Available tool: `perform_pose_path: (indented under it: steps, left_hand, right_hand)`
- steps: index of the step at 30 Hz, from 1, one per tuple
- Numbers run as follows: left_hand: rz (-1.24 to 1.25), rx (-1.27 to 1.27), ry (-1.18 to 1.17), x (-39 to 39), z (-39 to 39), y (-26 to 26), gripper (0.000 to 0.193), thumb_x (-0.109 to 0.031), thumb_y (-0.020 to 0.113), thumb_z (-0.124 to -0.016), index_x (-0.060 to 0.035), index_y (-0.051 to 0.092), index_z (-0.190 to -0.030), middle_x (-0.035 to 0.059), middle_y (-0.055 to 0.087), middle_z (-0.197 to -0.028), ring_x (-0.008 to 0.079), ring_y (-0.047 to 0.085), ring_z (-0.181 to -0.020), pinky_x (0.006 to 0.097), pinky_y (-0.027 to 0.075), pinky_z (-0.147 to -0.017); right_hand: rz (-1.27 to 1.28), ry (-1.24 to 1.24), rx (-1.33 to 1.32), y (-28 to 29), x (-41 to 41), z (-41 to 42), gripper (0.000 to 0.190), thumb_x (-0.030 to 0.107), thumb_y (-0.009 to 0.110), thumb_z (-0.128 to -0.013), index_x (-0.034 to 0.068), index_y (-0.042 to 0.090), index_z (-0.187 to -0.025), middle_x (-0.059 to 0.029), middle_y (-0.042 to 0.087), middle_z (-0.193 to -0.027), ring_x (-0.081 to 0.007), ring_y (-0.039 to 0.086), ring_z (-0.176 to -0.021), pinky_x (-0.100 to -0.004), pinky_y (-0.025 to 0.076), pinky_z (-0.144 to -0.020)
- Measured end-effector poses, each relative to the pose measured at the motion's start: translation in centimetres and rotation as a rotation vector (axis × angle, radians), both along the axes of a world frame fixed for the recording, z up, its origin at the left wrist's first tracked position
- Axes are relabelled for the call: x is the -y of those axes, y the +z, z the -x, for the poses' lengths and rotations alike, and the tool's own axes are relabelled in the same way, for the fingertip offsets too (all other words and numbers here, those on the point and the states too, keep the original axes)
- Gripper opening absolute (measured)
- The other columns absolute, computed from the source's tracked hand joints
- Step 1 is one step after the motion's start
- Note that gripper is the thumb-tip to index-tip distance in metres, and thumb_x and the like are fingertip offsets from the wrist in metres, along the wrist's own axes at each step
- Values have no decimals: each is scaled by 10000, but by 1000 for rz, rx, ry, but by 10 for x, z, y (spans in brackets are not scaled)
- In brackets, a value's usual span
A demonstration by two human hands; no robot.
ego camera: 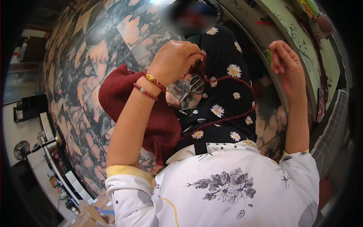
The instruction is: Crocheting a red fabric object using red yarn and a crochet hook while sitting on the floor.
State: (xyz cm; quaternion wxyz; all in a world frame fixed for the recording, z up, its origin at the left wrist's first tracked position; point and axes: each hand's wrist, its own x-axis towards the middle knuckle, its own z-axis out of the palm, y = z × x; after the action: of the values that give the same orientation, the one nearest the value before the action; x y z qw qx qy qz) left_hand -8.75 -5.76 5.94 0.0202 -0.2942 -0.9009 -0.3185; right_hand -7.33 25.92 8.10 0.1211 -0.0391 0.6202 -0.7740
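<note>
My left hand (177, 61) is raised over my lap, its thumb and fingers pinched on a bunch of dark red crimped yarn (203, 66). From there a strand loops to the right across my daisy-print black trousers (217, 110) and back towards my waist. A dark red cloth (124, 93), seemingly knitted, hangs below and beside my left wrist. My right hand (286, 63) is held up at the right, apart from the yarn, with curled fingers. No object shows in it, though a thin one could be hidden. Scissors (195, 88) lie low between my legs, blades slightly apart.
Marble tiles (99, 65) cover the floor. A pale green patterned panel (300, 42) runs along the right, near a grey checked cloth (331, 127). Cardboard boxes (93, 214) stand at lower left; a fan (21, 149) is farther off. A round object (191, 17) ahead is blurred.
</note>
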Motion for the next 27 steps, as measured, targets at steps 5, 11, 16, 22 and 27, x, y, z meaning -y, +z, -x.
perform_pose_path:
  steps: [5,11,16,22,27]
  left_hand:
    - [-101,-133,-199,-38,1,3,132,-153,626,-847,-30,669,-873,119,639,-727,275,635,-649,349,496,-606]
    - [-20,-6,-150,-16,2,6,131,-151,627,-845,-29,669,-868,136,635,-735,280,632,-660,362,488,-609]
    - [-48,315,5,11,-5,-7,136,-171,637,-841,-39,666,-858,138,638,-784,305,629,-744,376,484,-654]
    - [404,51,117,85,-6,-70,155,-207,646,-827,-54,657,-839,126,644,-837,329,627,-832,409,492,-721]
    - [528,126,401,147,-15,-111,152,-198,647,-831,-48,636,-852,142,641,-879,341,618,-866,417,485,-762]
  right_hand:
    - [-125,187,101,-5,67,-29,489,169,649,-870,4,492,-1303,-99,626,-1109,-86,612,-773,-213,520,-640]
    - [-137,349,326,-6,52,-24,296,302,560,-944,20,650,-937,92,340,-497,-16,309,-423,-206,366,-432]
    - [270,-301,190,5,-15,-6,268,190,523,-971,-9,585,-1139,50,352,-679,-42,353,-573,-155,325,-462]
    - [350,-870,-80,17,-174,8,329,-26,439,-959,-70,462,-1284,-4,343,-655,-113,352,-619,-229,447,-650]
    - [189,-927,-111,-13,-324,-18,271,143,529,-985,-53,541,-1172,10,329,-597,-114,395,-610,-256,441,-643]
